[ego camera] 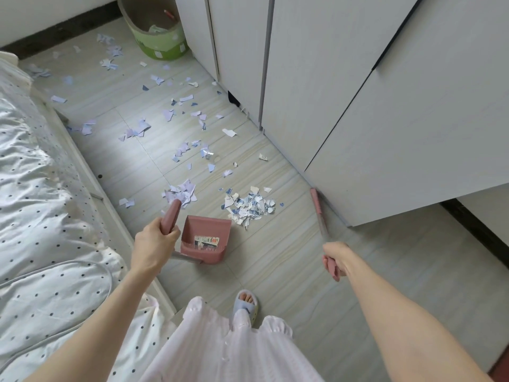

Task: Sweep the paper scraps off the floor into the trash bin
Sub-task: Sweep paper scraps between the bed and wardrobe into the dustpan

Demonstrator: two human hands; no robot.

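Observation:
My left hand [153, 244] grips the pink handle of a pink dustpan [206, 239] standing on the floor, its mouth facing away from me. My right hand [336, 257] grips the pink end of a broom handle; the broom [316, 208] reaches forward to the foot of the white wardrobe. A heap of torn paper scraps [249, 206] lies between dustpan and broom head. A second small heap [181, 193] lies just beyond the dustpan handle. More scraps [190, 125] are strewn up the floor toward the green trash bin [157, 31] at the far end.
A bed with a dotted white cover [41, 202] runs along the left. White wardrobe doors [385, 106] line the right. My slippered foot [246, 303] stands on the tiled floor behind the dustpan. The bin stands in the corner next to the wardrobe.

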